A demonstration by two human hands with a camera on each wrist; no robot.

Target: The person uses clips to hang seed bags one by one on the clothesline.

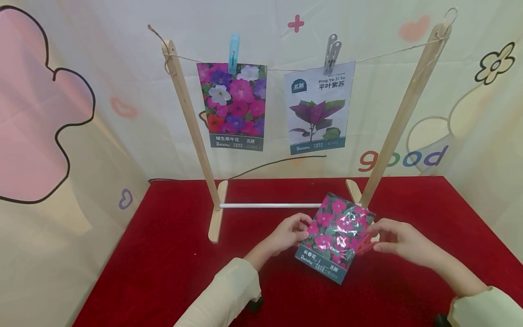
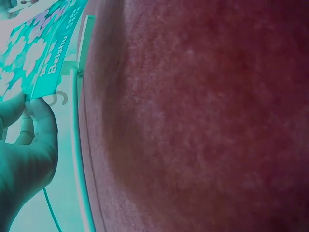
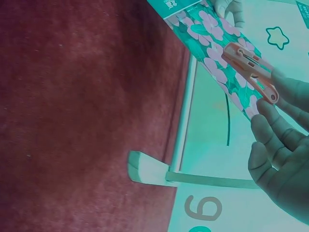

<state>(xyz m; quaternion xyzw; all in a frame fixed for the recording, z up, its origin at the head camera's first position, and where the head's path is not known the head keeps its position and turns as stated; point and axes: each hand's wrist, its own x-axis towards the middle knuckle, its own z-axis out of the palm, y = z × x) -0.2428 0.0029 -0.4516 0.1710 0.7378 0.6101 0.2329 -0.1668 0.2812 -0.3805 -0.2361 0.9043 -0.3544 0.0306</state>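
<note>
A seed packet (image 1: 335, 236) with pink flowers hangs tilted over the red cloth, its left edge pinched by my left hand (image 1: 288, 234). In the left wrist view the thumb and fingers of that hand (image 2: 29, 140) meet at the packet's edge (image 2: 36, 58). My right hand (image 1: 402, 240) holds a red clothespin (image 1: 365, 244) near the packet's right edge. The right wrist view shows this clothespin (image 3: 251, 72) between thumb and fingers, overlapping the packet's printed face (image 3: 212, 41). Some of the right hand's fingers (image 3: 275, 125) curl below it.
A wooden stand with left post (image 1: 189, 122) and right post (image 1: 402, 118) carries a string (image 1: 392, 51). A petunia packet (image 1: 233, 106) hangs there from a blue clothespin (image 1: 234, 54), a purple-leaf packet (image 1: 318, 109) from a grey clothespin (image 1: 333, 54). A white rod (image 1: 269, 205) joins the feet.
</note>
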